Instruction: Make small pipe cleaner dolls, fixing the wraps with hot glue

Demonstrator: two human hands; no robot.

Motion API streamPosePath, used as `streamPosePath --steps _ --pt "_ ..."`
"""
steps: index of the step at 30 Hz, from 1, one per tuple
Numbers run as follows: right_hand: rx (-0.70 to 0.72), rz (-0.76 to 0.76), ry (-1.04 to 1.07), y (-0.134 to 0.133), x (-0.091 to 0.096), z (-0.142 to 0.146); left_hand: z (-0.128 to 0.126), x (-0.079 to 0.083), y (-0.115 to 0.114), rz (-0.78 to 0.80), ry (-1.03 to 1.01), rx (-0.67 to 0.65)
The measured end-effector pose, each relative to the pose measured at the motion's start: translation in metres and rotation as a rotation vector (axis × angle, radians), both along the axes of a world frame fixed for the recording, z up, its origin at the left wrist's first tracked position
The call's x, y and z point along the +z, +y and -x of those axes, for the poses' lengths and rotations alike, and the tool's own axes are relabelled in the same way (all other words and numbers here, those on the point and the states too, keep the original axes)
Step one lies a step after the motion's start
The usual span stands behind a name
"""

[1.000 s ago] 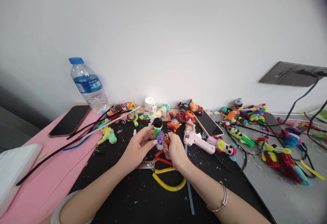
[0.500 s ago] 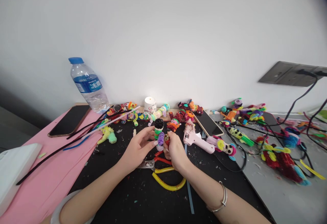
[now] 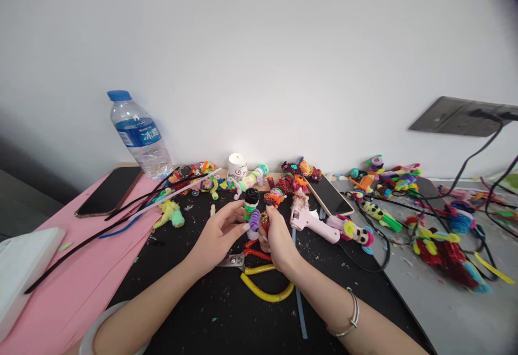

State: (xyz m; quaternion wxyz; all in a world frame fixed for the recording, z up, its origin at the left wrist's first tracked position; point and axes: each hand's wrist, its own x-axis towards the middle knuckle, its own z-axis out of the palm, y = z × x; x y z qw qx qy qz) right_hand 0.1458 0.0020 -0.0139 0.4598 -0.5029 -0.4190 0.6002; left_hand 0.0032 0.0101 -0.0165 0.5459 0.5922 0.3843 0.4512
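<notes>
Over the black mat [image 3: 194, 312], my left hand [image 3: 218, 236] pinches a small pipe-cleaner doll [image 3: 251, 212]. The doll is upright, with a black top, green and white bands and a purple coil on its right side. Close beside it, my right hand [image 3: 279, 239] is closed on a small red and gold thing [image 3: 264, 220], mostly hidden by the fingers. Under the hands lie pliers or cutters with red handles [image 3: 259, 255], their metal head to the left. Scissor-like yellow handles [image 3: 269, 294] lie just in front of them.
A pink glue gun [image 3: 315, 223] lies right of my right hand, its cord trailing right. Several pipe-cleaner figures [image 3: 279, 196] line the back. A white paper cup [image 3: 237, 166], a water bottle [image 3: 140, 134] and phones [image 3: 109, 190] stand or lie around.
Both hands stay nearly still, with the doll and the red and gold thing held in the same places. The view has shifted only very slightly.
</notes>
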Motion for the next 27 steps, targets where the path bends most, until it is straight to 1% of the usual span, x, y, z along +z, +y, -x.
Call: streamPosePath --steps 10,27 --pt "-0.01 -0.031 -0.069 -0.0002 -0.0012 -0.0001 0.0001 0.0017 -0.0013 0.007 0.008 0.002" --pt "-0.009 -0.062 -0.079 -0.0009 0.0001 -0.0001 0.0 0.0016 -0.0009 0.006 0.019 0.019"
